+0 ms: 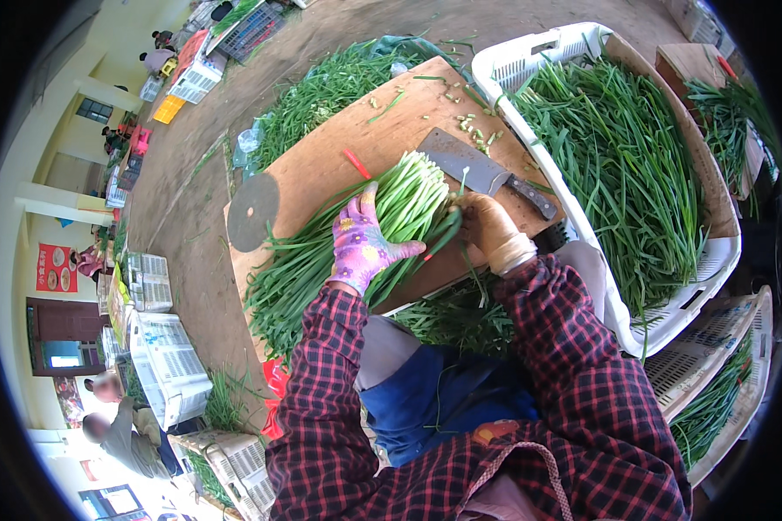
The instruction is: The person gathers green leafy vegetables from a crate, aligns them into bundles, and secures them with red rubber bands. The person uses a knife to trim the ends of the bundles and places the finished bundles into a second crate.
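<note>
A thick bundle of long green leafy stalks, like garlic chives [404, 202], lies across a wooden board [326, 156], its pale cut ends toward the upper right. My left hand [365, 241], in a pink flowered glove, rests spread on the bundle, thumb out to the right. My right hand [489, 228], in a tan glove, has its fingers bent at the bundle's right edge, around some loose green leaves. Just above it a cleaver [459, 159] with a dark handle lies flat. A red strip [357, 164] and a dark round disc [254, 211] also lie on the board.
A white plastic crate [586, 228] full of green stalks stands close on the right, with more crates [697, 352] below it. Cut stem bits [479, 133] are scattered on the board. Loose greens [326, 91] lie beyond it. Other people [130, 436] are at the far left among crates.
</note>
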A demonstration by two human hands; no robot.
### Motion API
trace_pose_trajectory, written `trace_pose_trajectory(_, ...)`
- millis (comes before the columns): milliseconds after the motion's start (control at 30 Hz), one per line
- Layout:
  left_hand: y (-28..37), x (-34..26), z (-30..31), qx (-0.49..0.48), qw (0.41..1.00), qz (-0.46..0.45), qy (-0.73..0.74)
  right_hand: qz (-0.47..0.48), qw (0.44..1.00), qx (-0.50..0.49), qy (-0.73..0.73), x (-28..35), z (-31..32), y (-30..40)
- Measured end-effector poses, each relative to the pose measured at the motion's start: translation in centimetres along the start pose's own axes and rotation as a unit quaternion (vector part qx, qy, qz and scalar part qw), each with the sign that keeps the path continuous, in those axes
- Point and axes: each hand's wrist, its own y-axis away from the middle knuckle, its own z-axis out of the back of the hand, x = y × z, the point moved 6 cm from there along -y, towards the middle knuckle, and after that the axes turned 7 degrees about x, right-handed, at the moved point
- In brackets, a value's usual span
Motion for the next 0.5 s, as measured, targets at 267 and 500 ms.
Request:
trace_pose_trajectory(267, 2.0, -0.6, 0.4, -0.030, 0.995, 0.011, -0.097, 0.024, 0.922, 0.202, 0.329, 4.9, -5.7, 12.8)
trace_pose_trajectory(500, 2.7, -2.0, -0.6, -0.056, 0.994, -0.007, -0.096, 0.275, 0.527, 0.051, 0.803, -1.1, -6.0, 11.0)
